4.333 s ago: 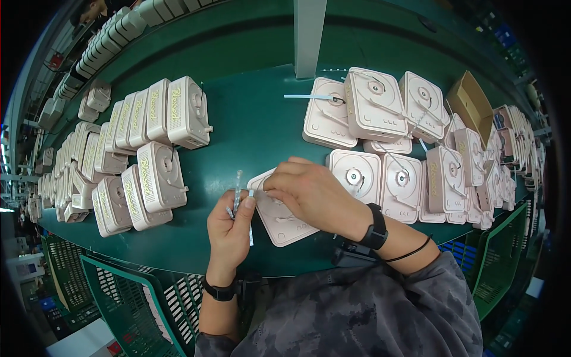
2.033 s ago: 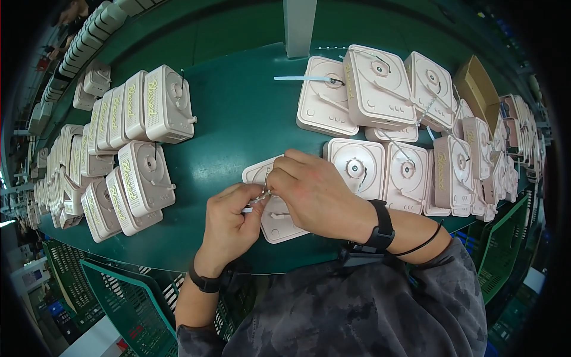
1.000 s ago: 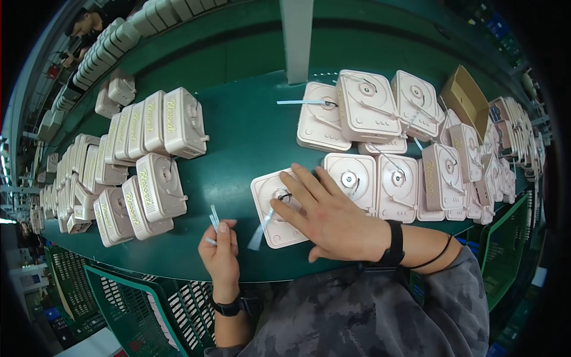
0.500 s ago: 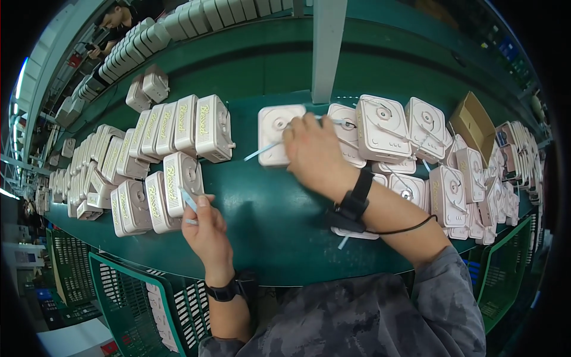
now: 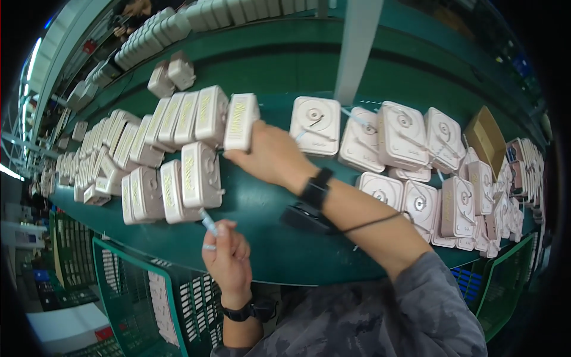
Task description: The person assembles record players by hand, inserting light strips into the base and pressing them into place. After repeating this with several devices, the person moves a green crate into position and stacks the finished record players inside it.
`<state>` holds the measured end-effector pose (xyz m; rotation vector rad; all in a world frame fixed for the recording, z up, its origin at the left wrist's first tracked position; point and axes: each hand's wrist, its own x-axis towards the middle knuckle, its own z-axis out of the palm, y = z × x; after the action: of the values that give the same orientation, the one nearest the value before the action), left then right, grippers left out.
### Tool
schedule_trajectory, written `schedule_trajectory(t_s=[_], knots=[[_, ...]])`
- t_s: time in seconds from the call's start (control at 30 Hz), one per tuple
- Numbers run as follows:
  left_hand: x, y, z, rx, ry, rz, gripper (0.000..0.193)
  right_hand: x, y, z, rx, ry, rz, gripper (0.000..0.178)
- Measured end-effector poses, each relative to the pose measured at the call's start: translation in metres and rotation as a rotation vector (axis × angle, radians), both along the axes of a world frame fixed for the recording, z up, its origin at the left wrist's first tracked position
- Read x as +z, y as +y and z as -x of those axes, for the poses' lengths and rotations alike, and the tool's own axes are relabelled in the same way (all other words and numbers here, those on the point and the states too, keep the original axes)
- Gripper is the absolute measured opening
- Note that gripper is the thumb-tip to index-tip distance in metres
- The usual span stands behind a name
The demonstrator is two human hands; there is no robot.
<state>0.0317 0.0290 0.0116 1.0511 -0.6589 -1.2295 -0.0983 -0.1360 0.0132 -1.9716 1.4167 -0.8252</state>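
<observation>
I see a green table [image 5: 256,223], the right hand [image 5: 270,154] clasping an upright pink box [image 5: 242,125] just right of a similar row [image 5: 188,118], some fingers hidden, the left hand [image 5: 228,254] pinching, blurred yellow script [image 5: 238,112] on the box, pale blue strips [image 5: 208,221] between left thumb and forefinger.

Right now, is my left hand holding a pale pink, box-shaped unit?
No, your left hand pinches at least one thin pale-blue strip, while your right hand holds a pale pink, box-shaped unit.

Yellow script lettering [image 5: 203,114] marks the side faces of the pale-pink, rounded, box-shaped plastic units [image 5: 173,125] at left, one like unit [image 5: 240,125] at far centre, and a single counterpart [image 5: 461,208] at right.
</observation>
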Motion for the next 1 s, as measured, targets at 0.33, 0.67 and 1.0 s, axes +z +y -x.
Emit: schedule_trajectory(t_s=[0.33, 0.67, 1.0], knots=[[0.005, 0.011, 0.006, -0.307, 0.129, 0.018, 0.025, 0.022, 0.137, 0.092, 0.388, 0.56, 0.238, 0.054], [0.012, 0.031, 0.028, -0.592, -0.153, -0.141, 0.026, 0.029, 0.143, 0.104, 0.189, -0.272, -0.114, 0.027], [-0.009, 0.022, 0.019, -0.199, -0.337, -0.179, 0.02, 0.026, 0.133, 0.12, 0.038, -0.656, -0.753, 0.016]])
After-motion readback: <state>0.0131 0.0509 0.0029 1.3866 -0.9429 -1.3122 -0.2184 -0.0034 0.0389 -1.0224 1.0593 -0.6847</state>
